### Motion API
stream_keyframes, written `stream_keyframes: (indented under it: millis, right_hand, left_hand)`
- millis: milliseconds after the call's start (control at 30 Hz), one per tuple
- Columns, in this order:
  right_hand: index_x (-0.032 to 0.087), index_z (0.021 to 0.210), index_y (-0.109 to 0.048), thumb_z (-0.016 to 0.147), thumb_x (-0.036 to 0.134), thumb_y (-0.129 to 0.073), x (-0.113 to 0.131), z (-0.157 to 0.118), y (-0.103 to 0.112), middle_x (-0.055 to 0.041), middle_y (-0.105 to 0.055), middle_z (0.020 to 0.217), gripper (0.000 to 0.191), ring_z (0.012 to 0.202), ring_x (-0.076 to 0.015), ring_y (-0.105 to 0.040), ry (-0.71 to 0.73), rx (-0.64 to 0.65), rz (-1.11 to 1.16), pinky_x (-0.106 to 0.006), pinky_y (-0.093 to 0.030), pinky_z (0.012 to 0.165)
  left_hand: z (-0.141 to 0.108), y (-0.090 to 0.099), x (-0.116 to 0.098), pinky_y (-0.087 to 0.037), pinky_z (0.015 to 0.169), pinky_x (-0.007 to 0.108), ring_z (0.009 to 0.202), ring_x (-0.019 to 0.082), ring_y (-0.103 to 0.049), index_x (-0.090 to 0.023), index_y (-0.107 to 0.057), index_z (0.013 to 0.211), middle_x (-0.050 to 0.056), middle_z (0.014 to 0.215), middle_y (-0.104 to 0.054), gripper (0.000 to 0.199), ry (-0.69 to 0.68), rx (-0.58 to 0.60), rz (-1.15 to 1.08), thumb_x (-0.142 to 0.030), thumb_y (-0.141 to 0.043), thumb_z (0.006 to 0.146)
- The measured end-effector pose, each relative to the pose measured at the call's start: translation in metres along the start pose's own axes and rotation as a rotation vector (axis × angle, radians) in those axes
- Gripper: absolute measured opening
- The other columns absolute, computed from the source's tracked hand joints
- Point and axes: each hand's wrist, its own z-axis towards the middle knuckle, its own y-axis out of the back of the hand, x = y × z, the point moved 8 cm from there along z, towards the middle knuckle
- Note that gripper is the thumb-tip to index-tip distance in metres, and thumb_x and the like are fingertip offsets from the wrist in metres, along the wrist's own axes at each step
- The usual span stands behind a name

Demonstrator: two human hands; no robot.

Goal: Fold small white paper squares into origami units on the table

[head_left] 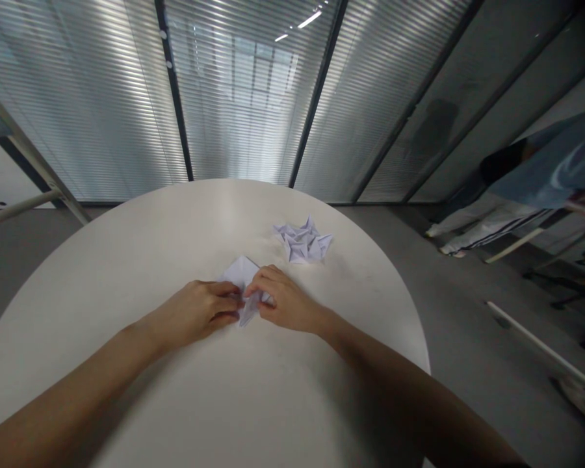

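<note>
A partly folded sheet of white paper (242,269) lies on the round white table between my hands. My left hand (208,307) rests on its left side, with the fingers bent and pressed down on the paper. From the right, my right hand (283,300) pinches a raised flap of the sheet between thumb and fingers. Part of the paper is hidden under the fingers of both hands. Just beyond my right hand sits a cluster of folded white paper pieces (303,243) with pointed corners.
The round white table (127,260) curves away on all sides, its far edge close to a glass wall with blinds (238,97). Another person (541,175) stands on the floor at the right. A pale metal frame (29,153) is at the left.
</note>
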Motion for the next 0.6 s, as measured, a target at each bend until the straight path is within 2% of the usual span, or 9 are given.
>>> stream_keyframes:
  millis: [167,300,400,467,533,600]
  right_hand:
    - [0.019,0.088,-0.055,0.068,0.001,-0.053,-0.003,-0.006,0.007,-0.0041,-0.056,0.096,0.026,0.099,-0.0186,-0.05,0.0,0.013,0.068,-0.032,-0.042,0.089]
    - [0.02,0.089,-0.056,0.071,0.004,-0.056,-0.002,-0.009,0.01,-0.0048,-0.057,0.102,0.024,0.101,-0.0185,-0.052,0.014,0.004,0.093,-0.033,-0.042,0.092]
    - [0.019,0.099,-0.056,0.079,0.012,-0.058,-0.006,-0.009,0.013,-0.0058,-0.059,0.103,0.022,0.102,-0.0182,-0.053,-0.024,-0.039,0.075,-0.033,-0.043,0.092]
    - [0.018,0.106,-0.056,0.082,0.017,-0.059,-0.009,-0.009,0.012,-0.0071,-0.059,0.107,0.025,0.104,-0.0183,-0.054,-0.053,-0.069,0.033,-0.033,-0.044,0.093]
    - [0.019,0.105,-0.059,0.084,0.018,-0.057,-0.008,-0.01,0.007,-0.0077,-0.06,0.113,0.021,0.107,-0.0182,-0.054,-0.024,-0.044,-0.033,-0.034,-0.043,0.095]
    - [0.02,0.101,-0.064,0.087,0.016,-0.052,-0.004,-0.011,-0.001,-0.0066,-0.062,0.116,0.018,0.111,-0.0176,-0.055,0.047,0.028,-0.098,-0.034,-0.041,0.1]
  left_hand:
    - [-0.001,-0.001,-0.014,-0.046,0.093,0.037,0.104,0.021,-0.059,-0.029,-0.062,0.111,0.005,0.117,-0.058,0.024,-0.039,0.042,0.084,-0.026,-0.049,0.09]
    - [-0.001,-0.004,-0.02,-0.045,0.094,0.042,0.109,0.025,-0.055,-0.024,-0.06,0.106,0.009,0.115,-0.056,0.021,-0.038,0.054,0.159,-0.029,-0.049,0.09]
    - [0.0,-0.006,-0.016,-0.047,0.09,0.038,0.101,0.023,-0.058,-0.021,-0.06,0.097,0.008,0.108,-0.058,0.016,-0.013,0.061,0.142,-0.03,-0.048,0.091]
    - [0.0,-0.006,-0.007,-0.05,0.079,0.033,0.088,0.02,-0.061,-0.019,-0.057,0.095,0.006,0.099,-0.06,0.016,0.062,0.053,0.122,-0.032,-0.049,0.09]
    - [-0.002,-0.003,0.004,-0.05,0.069,0.031,0.077,0.018,-0.062,-0.017,-0.054,0.098,0.006,0.094,-0.06,0.02,0.149,0.028,0.118,-0.034,-0.052,0.088]
    - [-0.002,-0.002,0.006,-0.051,0.067,0.031,0.077,0.018,-0.063,-0.018,-0.051,0.106,0.007,0.103,-0.06,0.026,0.159,0.004,0.132,-0.034,-0.054,0.087]
